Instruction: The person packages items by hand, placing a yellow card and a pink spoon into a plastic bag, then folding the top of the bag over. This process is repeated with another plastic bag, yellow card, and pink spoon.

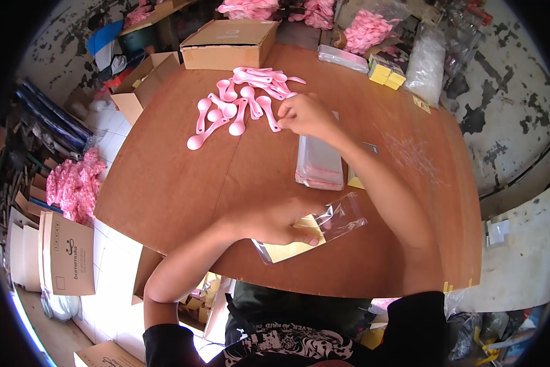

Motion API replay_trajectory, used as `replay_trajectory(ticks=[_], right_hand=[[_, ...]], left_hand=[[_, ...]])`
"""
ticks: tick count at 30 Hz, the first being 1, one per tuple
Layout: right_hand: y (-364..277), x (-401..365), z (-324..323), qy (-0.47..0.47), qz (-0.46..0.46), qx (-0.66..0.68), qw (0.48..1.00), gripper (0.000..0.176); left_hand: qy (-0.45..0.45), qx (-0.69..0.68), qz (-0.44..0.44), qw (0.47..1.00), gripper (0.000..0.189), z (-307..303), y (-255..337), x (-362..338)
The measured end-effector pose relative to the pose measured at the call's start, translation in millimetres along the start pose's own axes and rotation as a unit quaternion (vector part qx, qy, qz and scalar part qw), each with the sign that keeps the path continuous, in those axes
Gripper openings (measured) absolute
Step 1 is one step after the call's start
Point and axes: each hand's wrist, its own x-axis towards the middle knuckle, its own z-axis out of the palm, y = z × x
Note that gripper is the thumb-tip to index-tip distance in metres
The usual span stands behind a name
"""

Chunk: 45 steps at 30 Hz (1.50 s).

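Note:
My left hand [275, 223] is closed on a clear plastic bag [347, 221] near the table's front edge. A yellow card [281, 251] shows inside the bag, partly under my fingers. My right hand [304, 115] reaches across the table to the right side of a loose pile of pink measuring spoons [238, 125]. Its fingers are bent and pressed together beside one pink spoon [269, 114]; whether anything is between them is hidden. Under my right wrist lies a stack of clear plastic bags [319, 162], with a bit of yellow card [355, 179] beside it.
A closed cardboard box [229, 46] stands at the far edge of the brown table [183, 189]. Yellow boxes [386, 72] and a roll of clear plastic [426, 64] sit far right. Cartons [67, 254] and a pink bundle [76, 183] are on the left floor.

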Motion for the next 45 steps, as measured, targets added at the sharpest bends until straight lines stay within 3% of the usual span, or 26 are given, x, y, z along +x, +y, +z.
replay_trajectory(ticks=[5, 11, 13, 14, 17, 20, 22, 25, 29, 34, 37, 40, 42, 45], right_hand=[[-19.3, 18.5, 25.9, -0.031, 0.031, -0.236, 0.971, 0.033], [-19.9, 12.6, 39.5, 0.049, 0.044, -0.282, 0.957, 0.009], [-16.2, 1.4, 29.1, 0.112, 0.06, -0.237, 0.963, 0.008], [-3.3, -5.7, 21.3, 0.159, 0.014, -0.172, 0.972, 0.017], [-27.4, -56.3, -29.7, 0.23, 0.039, -0.015, 0.972, 0.017], [-26.3, -106.6, -75.6, 0.297, 0.056, 0.152, 0.941, 0.02], [-21.3, -135.6, -102.4, 0.345, 0.019, 0.269, 0.899, 0.023], [-14.8, -170.1, -129.0, 0.28, 0.022, 0.377, 0.883, 0.024], [-13.0, -182.7, -120.6, 0.21, 0.055, 0.403, 0.889, 0.025], [-14.9, -179.3, -103.1, 0.137, 0.066, 0.378, 0.913, 0.023], [-27.2, -179.1, -95.4, 0.104, 0.088, 0.316, 0.939, 0.023], [-31.8, -177.7, -81.3, 0.127, 0.073, 0.299, 0.943, 0.019], [-39.7, -176.7, -74.6, 0.149, 0.072, 0.311, 0.936, 0.016], [-54.0, -177.6, -68.4, 0.184, 0.115, 0.306, 0.927, 0.015]], left_hand=[[0.007, -0.01, -0.006, 1.0, 0.034, -2.5, 3.1, -3.2], [0.131, -0.094, 0.092, 0.983, 0.042, 2.3, 5.7, -1.6], [0.172, -0.091, 0.058, 0.979, 0.041, 2.0, 6.0, -3.3], [0.155, -0.116, 0.019, 0.981, 0.046, -1.2, 6.8, -4.1], [0.198, -0.152, 0.051, 0.967, 0.041, 0.0, 0.8, 0.9], [0.214, -0.162, 0.042, 0.962, 0.035, 0.1, -2.6, 4.7], [0.217, -0.18, 0.022, 0.959, 0.034, 0.8, -5.3, 5.9], [0.217, -0.132, 0.001, 0.967, 0.034, 2.1, -8.5, 9.2], [0.215, -0.109, 0.014, 0.97, 0.038, 5.3, -6.9, 11.1], [0.213, -0.089, 0.035, 0.972, 0.044, 8.9, -14.0, 14.7], [0.201, -0.095, -0.026, 0.975, 0.046, 8.7, -8.7, 12.7], [0.199, -0.115, -0.044, 0.972, 0.048, 10.5, -6.8, 15.3], [0.224, -0.09, 0.034, 0.97, 0.051, 11.9, -7.6, 16.4], [0.231, -0.103, 0.079, 0.964, 0.051, 14.3, -10.5, 17.4]])
